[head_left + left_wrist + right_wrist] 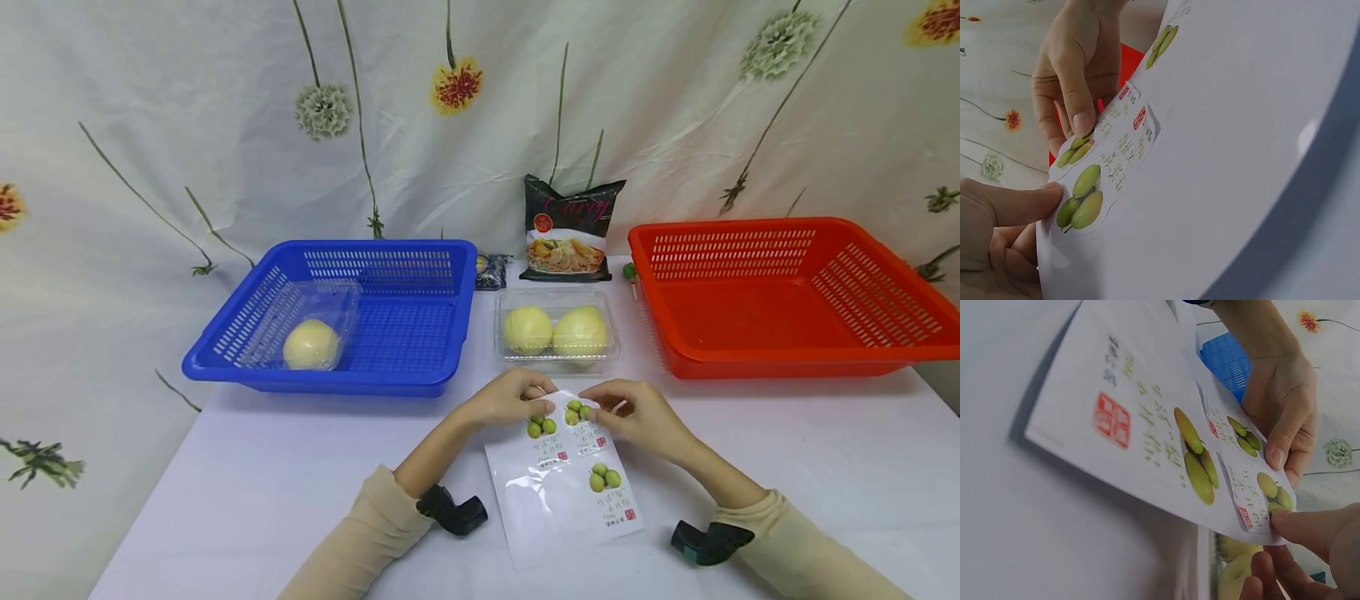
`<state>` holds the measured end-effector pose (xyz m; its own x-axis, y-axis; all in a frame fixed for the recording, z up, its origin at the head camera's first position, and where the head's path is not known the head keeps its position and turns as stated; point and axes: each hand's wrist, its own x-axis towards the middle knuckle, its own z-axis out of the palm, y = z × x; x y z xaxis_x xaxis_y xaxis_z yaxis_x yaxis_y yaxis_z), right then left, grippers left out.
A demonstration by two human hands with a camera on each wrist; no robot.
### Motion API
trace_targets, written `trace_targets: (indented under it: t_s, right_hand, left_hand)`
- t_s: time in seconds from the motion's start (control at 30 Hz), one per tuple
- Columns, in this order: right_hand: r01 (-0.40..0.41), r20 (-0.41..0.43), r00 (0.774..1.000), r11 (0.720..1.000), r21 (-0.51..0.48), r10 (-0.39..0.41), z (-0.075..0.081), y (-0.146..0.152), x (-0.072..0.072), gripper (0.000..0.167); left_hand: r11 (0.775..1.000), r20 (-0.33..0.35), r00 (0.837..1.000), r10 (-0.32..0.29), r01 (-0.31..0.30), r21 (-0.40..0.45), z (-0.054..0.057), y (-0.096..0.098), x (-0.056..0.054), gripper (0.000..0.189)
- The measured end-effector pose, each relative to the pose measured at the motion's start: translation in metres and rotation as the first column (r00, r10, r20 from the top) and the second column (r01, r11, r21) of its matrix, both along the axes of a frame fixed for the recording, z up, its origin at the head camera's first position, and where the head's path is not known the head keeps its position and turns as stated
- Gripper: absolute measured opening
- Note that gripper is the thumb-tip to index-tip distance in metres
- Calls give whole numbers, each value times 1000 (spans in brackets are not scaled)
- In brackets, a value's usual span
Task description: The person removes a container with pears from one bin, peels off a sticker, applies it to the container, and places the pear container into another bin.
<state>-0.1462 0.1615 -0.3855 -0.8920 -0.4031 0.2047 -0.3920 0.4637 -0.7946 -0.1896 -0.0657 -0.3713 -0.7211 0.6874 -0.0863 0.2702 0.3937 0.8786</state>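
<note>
A white sticker sheet (558, 492) printed with green pear stickers (604, 477) lies on the white table, its far edge lifted. My left hand (525, 398) pinches the far left corner, its thumb (1032, 203) beside a pear sticker (1082, 200). My right hand (626, 410) pinches the far right corner, its thumb (1310, 525) pressing on another pear sticker (1266, 497). From the left wrist view, the right thumb (1079, 119) lies on a sticker whose edge looks slightly raised off the sheet (1222, 156). In the right wrist view, the left hand (1285, 406) holds the sheet (1147, 425) from behind.
A blue basket (420, 375) at the left holds a clear box with one pale round fruit (311, 345). A clear box (557, 332) with two such fruits stands just beyond my hands. Behind it is a dark snack bag (572, 229). A red basket (780, 358) sits at the right.
</note>
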Motion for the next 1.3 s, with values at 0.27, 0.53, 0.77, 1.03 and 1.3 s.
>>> trace_targets:
  t_s: [0.27,0.53,0.77,1.03,1.3]
  right_hand:
    - [75,-123,990,997,22,-72,-1,-4,6,22]
    - [86,-222,972,996,11,-81,-1,-8,7,18]
    - [79,-233,970,997,15,-73,2,-9,8,12]
    - [68,-224,973,996,63,-52,5,-8,11,14]
    - [19,-275,961,999,51,-4,4,-6,12,20]
  left_hand:
    - [1000,-1,1000,19,-19,3,0,1,1,21]
    - [1000,6,1000,26,-26,5,-1,1,1,20]
    - [999,-67,997,36,-39,-30,-2,4,1,17]
    - [996,-119,991,53,-62,-69,-5,3,0,14]
    - [993,-155,986,61,-76,-94,-8,1,-4,16]
